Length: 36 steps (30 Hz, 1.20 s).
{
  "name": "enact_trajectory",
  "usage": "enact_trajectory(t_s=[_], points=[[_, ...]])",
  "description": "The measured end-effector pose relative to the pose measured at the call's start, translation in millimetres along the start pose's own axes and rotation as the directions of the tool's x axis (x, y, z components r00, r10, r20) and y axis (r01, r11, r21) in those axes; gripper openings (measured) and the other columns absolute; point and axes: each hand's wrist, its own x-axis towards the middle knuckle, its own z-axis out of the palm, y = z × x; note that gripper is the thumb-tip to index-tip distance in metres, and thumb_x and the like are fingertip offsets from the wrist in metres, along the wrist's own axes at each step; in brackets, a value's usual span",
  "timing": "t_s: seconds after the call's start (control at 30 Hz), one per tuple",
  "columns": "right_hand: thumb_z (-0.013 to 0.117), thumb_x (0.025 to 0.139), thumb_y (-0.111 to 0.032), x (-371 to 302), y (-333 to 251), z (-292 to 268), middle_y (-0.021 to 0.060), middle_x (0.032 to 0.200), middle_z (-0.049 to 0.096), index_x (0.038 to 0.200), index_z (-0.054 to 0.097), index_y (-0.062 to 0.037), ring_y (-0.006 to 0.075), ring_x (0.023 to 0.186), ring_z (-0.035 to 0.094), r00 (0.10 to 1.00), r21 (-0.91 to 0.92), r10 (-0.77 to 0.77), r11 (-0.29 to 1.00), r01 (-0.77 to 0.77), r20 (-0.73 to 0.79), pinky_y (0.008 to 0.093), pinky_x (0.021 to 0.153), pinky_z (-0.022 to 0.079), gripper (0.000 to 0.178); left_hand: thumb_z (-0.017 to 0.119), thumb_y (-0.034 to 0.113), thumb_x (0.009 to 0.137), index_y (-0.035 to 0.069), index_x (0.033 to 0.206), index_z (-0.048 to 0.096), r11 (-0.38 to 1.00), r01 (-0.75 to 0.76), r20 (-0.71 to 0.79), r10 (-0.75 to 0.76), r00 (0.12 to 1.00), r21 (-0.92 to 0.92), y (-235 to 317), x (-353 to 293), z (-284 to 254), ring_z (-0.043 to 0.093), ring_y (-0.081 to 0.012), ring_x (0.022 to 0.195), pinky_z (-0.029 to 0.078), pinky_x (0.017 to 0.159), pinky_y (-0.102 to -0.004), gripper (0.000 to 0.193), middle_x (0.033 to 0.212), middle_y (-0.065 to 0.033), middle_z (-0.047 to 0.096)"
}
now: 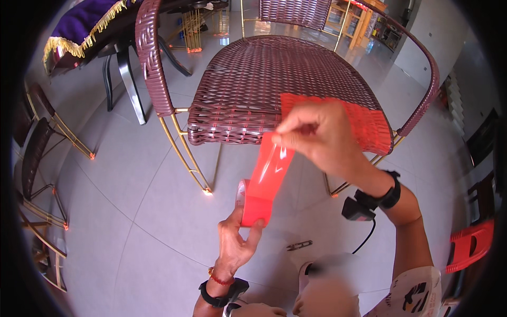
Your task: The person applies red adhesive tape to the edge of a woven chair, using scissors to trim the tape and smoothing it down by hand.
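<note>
We look over a grey tiled floor (116, 174) on which a brown woven chair (280, 68) with gold legs stands, its seat facing us. Far to the left we see a dark table (125, 74) draped with a purple, gold-fringed cloth (84, 21), and at the near right a red plastic stool (471, 245). Wrinkled red wrapping (367, 127) covers the right part of the seat's front edge. Our right hand (327, 138) has its grip closed, thumb against fingers, pinching the far end of a red tape strip (269, 169) before that edge; we cannot tell whether the strip touches it. Our left hand (236, 248), nearer and to the left, grips the tape roll (257, 208) between thumb and fingers. Small snips (300, 245) lie on the near floor.
</note>
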Motion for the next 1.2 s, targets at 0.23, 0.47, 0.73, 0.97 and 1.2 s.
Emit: enact_trajectory(t_s=[0.23,0.47,0.73,0.97,1.2], points=[[0.067,0.071,0.000,19,9,-7,0.0073,0.063,0.063,0.072,0.065,0.0043,0.0073,0.056,0.057,0.997,0.042,-0.014,0.999,0.011,0.080,0.0209,0.050,0.043,0.005,0.059,0.015,0.086,-0.004,0.086,0.059,0.919,0.367,0.052,-0.363,0.930,-0.146,2,2,-2,0.065,-0.0144,0.064,0.047,0.053,-0.0256,0.019,0.064,-0.0099,0.064],[0.069,0.070,-0.006,49,11,-23,0.0058,0.059,0.063,0.072,0.067,0.0035,0.0067,0.052,0.056,0.999,0.040,-0.013,0.999,0.012,0.040,0.0204,0.050,0.041,0.010,0.059,0.021,0.088,-0.006,0.081,0.057,0.950,0.279,-0.069,-0.291,0.954,-0.137,6,14,-1,0.061,-0.0111,0.060,0.046,0.051,-0.0252,0.028,0.062,-0.0088,0.062],[0.069,0.071,-0.006,83,27,-30,0.0081,0.070,0.065,0.076,0.067,0.0037,0.0105,0.066,0.060,0.991,0.016,0.069,0.997,-0.072,0.119,0.0227,0.063,0.046,0.011,0.050,0.028,0.092,-0.009,0.094,0.055,0.911,0.380,0.150,-0.358,0.921,-0.158,29,18,-15,0.062,-0.0181,0.057,0.052,0.054,-0.0269,0.037,0.070,-0.0093,0.059],[0.074,0.064,-0.010,88,53,-29,0.0072,0.069,0.065,0.076,0.070,-0.0009,0.0124,0.064,0.059,0.986,-0.079,0.093,0.993,-0.083,0.139,0.0248,0.064,0.045,0.016,0.049,0.032,0.093,-0.005,0.077,0.057,0.860,0.480,0.040,-0.481,0.876,-0.171,28,11,2,0.060,-0.0160,0.049,0.046,0.044,-0.0248,0.041,0.057,-0.0074,0.057],[0.075,0.065,-0.010,91,61,-29,0.0065,0.070,0.065,0.078,0.070,-0.0009,0.0124,0.067,0.059,0.985,0.040,0.132,0.990,-0.137,0.110,0.0252,0.065,0.045,0.017,0.049,0.032,0.092,-0.004,0.070,0.053,0.921,0.388,-0.089,-0.386,0.918,0.013,36,15,5,0.060,-0.0157,0.045,0.043,0.042,-0.0251,0.043,0.049,-0.0071,0.053]])
